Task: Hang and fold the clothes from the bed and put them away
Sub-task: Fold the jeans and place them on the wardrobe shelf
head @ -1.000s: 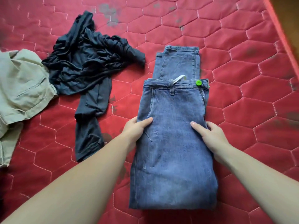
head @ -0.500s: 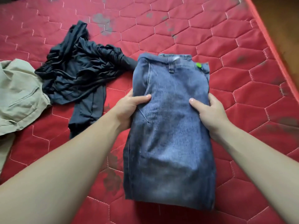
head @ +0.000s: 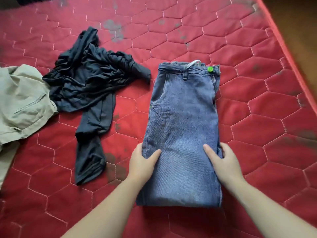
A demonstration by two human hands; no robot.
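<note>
Both hands grasp the folded blue jeans [head: 183,134] by their long edges, low in the middle of the frame. On the left hand [head: 141,162] the thumb lies on top of the denim while the fingers curl around the left edge of the stack; the right hand [head: 223,162] mirrors it, thumb on top and fingers wrapped around the right edge. Both forearms reach in from the bottom of the frame.

Folded into a neat rectangle, the jeans lie flat on the red quilted mattress [head: 257,109], with the waistband at the upper end — a bright green button [head: 210,69] sits at its right corner, a white label loop [head: 193,63] pokes out above it, and a belt loop hangs just below the band. The fly zipper runs down the right edge below the button.

Left of the jeans, near but apart from them, a crumpled dark navy garment [head: 89,86] sprawls across the upper left of the frame, one long part trailing down towards the lower left. Its left side overlaps a beige garment [head: 22,103] with a slit pocket — at the far left edge of the frame, partly cut off. Dark smudges mark the mattress cover in several places, and a strip of brown floor [head: 305,31] shows past its right edge in the upper right corner.
</note>
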